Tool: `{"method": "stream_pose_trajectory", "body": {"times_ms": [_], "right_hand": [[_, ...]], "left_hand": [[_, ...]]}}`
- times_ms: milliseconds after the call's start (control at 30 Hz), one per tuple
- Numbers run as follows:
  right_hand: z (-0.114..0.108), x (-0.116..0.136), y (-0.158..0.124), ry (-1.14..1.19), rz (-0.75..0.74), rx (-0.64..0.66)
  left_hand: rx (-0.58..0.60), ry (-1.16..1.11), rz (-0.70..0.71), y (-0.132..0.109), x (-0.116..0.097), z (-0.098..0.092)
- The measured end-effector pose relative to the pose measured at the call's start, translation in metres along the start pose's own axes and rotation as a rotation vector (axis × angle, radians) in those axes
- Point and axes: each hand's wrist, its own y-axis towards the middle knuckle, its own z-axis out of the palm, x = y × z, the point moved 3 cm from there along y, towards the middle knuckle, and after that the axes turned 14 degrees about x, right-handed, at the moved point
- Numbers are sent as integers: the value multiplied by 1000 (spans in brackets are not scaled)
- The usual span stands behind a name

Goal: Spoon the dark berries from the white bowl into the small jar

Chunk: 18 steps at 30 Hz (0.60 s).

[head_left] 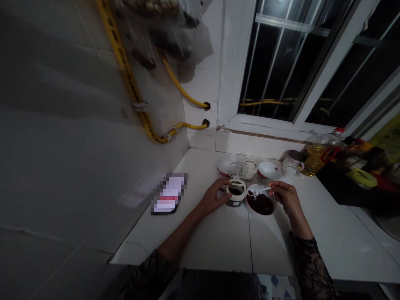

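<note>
My left hand point(215, 197) grips the rim of a small jar point(236, 203) with a pale collar and dark contents, which stands on the counter. In my right hand point(285, 196) is a white spoon point(263, 189), pinched by the handle. The spoon's bowl end is over a white bowl point(273, 209) that holds a dark, reddish-brown mixture. Bowl and jar stand side by side. Just behind them are a white bowl with a red mark point(269, 170), a clear lidded container point(250, 167) and another bowl point(223, 167).
A lit phone point(170, 195), blurred, leans or lies at the left wall. At the right are a cooking oil bottle point(313, 158), a lidded jar point(293, 161) and a dark box point(333, 183) of seasonings. A yellow hose point(125, 68) runs down the wall. A barred window is behind.
</note>
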Motion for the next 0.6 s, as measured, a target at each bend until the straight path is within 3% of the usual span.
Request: {"method": "stream_pose_trajectory", "body": {"times_ms": [133, 233, 333, 533, 600], "right_hand": [[28, 8, -10, -268, -306, -113], [51, 12, -18, -593, -552, 29], [55, 13, -24, -768, -684, 120], [9, 13, -21, -680, -498, -177], [-4, 8, -15, -702, -395, -201]], "left_hand": [[-6, 6, 13, 0, 1, 1], [-8, 5, 20, 0, 1, 1], [-1, 2, 17, 0, 0, 1], [17, 7, 7, -1, -3, 0], [13, 5, 4, -1, -2, -1]]}}
